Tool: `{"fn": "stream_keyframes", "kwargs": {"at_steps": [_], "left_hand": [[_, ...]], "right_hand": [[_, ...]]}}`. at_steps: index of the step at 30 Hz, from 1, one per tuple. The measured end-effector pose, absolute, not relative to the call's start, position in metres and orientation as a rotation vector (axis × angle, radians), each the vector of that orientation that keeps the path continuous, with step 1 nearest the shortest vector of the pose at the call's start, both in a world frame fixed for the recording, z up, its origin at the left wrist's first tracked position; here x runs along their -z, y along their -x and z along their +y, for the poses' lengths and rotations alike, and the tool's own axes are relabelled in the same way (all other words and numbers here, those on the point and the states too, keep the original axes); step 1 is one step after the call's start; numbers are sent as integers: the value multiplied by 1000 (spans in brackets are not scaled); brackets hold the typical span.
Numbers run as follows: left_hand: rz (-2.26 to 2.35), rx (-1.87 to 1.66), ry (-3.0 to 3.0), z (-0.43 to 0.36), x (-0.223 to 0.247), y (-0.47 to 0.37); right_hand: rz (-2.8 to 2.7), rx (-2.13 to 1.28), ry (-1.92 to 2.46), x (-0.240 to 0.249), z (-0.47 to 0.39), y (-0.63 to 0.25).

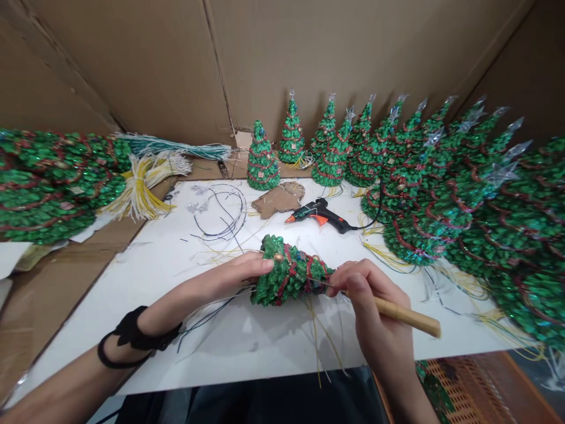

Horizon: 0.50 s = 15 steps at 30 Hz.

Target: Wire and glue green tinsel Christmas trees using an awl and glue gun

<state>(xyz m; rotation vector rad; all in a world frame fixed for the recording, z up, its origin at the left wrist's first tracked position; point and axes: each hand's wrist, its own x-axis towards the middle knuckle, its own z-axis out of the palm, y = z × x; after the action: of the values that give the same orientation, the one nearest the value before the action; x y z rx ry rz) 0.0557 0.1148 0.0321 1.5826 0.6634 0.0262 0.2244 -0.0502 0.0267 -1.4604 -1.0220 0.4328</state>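
A small green Christmas tree (pixel 282 280) with red garlands and gold balls lies on its side just above the white board (pixel 265 353). My left hand (pixel 241 270) grips its wide base, thumb on top; the other fingers are mostly hidden. In my right hand (pixel 375 300) is a thin pointed tool with a wooden handle (pixel 408 317), like an awl. Its metal shaft points left along the tree near the top, where my right fingertips also are. Whether the tip enters the tree I cannot tell. Yellow, white and dark wires trail from the tree.
Behind the tree lie a black glue gun (pixel 320 213), a brown cardboard scrap (pixel 279 200) and a loop of dark wire (pixel 220 212). Finished-looking trees (pixel 415 218) crowd the right; more trees (pixel 53 182) and wire bundles (pixel 143 185) lie left. An orange crate (pixel 485 388) stands lower right.
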Motion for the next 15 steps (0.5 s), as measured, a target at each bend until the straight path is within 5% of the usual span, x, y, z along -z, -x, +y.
{"fn": "stream_keyframes", "kwargs": {"at_steps": [15], "left_hand": [[709,-59,-1276,114,-26,-48]], "right_hand": [[-1150,-718,1280,-40,-28,-225]]}}
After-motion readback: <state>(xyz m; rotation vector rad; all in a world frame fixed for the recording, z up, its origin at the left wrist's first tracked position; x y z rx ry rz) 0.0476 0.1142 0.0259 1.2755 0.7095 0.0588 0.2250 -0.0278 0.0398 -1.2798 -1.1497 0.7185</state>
